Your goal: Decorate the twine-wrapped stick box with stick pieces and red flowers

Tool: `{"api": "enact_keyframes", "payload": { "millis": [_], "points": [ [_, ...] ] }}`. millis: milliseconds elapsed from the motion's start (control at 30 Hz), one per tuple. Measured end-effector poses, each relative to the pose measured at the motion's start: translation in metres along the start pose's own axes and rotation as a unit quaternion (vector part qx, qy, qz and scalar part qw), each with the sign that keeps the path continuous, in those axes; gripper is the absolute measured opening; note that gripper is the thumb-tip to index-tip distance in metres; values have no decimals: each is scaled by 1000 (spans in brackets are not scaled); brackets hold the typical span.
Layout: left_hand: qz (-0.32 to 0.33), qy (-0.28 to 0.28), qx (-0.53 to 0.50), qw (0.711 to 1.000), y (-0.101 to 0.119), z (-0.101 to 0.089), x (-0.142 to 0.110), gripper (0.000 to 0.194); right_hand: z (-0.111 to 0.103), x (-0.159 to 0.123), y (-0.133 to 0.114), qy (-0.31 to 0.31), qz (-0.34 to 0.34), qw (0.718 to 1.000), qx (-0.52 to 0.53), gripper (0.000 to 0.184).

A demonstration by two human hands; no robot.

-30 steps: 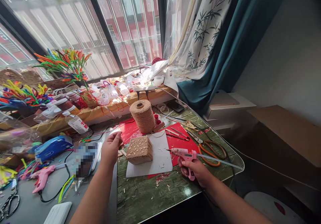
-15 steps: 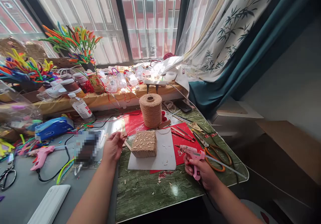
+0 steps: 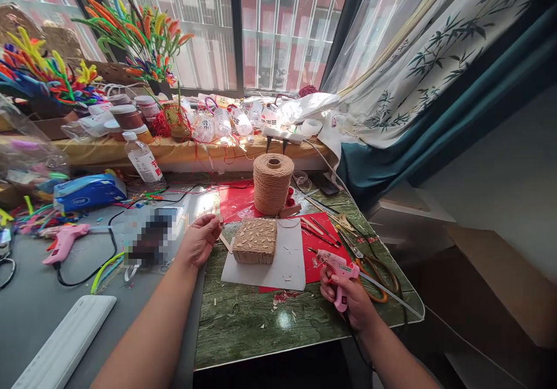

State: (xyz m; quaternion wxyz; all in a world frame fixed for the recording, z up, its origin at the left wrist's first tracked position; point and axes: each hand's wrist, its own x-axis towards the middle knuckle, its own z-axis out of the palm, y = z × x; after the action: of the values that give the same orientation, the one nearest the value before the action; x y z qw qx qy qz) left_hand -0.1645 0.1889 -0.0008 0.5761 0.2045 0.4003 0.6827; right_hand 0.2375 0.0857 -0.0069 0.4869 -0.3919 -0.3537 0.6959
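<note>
My right hand [image 3: 348, 296] is wrapped round the handle of a pink hot glue gun [image 3: 337, 266], its nozzle pointing left and a clear glue stick [image 3: 391, 290] jutting out behind. My left hand [image 3: 201, 241] is closed in a pinch; whatever sits between its fingertips is too small to make out. Just right of it, a twine-covered block [image 3: 255, 241] with small pale chips scattered over its top rests on a white sheet [image 3: 289, 261]. A thin wooden strip [image 3: 225, 242] leans by the block's left side. Neither hand touches the block.
A big twine spool [image 3: 273, 184] stands behind the block. Brushes [image 3: 319, 232] and orange-handled shears [image 3: 374, 278] lie to the right, on and beside red paper [image 3: 313, 270]. A second pink glue gun [image 3: 65, 242], a blue case [image 3: 89, 191] and a bottle [image 3: 143, 159] are at left.
The view has shifted, so the table contents sit a little differently in frame. My left hand's fingertips have come slightly closer to the block. My right hand still grips the glue gun.
</note>
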Motion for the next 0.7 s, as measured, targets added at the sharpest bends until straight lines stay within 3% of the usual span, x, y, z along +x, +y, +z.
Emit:
{"api": "enact_keyframes", "payload": {
  "millis": [233,700],
  "points": [
    [-10,-31,3,999,-1,5,-7,38,-2,0,3,-14,2,1000,20,15],
    [8,-18,22,1000,-10,-1,-2,38,-2,-1,4,-12,2,999,31,14]
  ]
}}
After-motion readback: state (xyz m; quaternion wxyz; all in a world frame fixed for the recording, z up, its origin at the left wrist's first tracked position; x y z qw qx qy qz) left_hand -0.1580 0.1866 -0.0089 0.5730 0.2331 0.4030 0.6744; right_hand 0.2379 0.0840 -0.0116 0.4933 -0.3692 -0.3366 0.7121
